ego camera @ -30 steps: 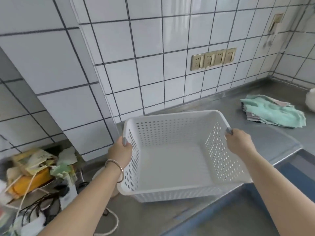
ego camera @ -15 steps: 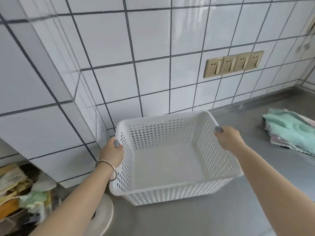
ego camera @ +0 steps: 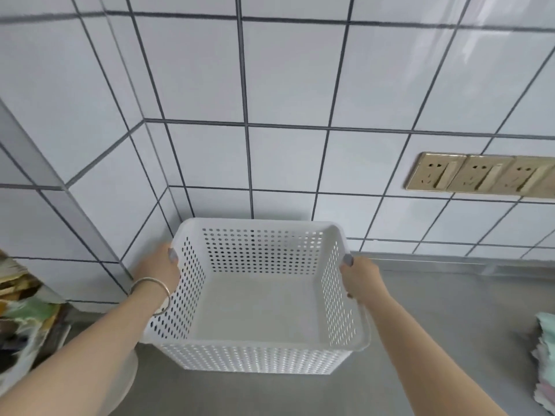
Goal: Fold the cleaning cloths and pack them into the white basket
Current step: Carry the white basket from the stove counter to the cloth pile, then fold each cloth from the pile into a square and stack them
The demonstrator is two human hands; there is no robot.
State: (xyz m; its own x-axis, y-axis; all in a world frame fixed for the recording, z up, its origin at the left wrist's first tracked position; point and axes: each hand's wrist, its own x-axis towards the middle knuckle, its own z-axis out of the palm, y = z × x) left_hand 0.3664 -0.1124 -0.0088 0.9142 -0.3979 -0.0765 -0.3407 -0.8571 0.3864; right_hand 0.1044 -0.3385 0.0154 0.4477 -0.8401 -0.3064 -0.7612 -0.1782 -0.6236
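The task looks barely begun. The white basket sits empty on the grey tabletop against the tiled wall, the left hand and right hand each clamped on a side rim. The cleaning cloths lie unfolded in a heap well apart at the right edge.

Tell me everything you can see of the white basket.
The basket is white, looks like plastic, rectangular, with perforated walls, a solid floor and a rolled rim. It is upright and empty, near the tiled wall's corner, over the grey counter; whether it rests on it is unclear. The left hand grips its left rim, the right hand its right rim, thumbs on top.
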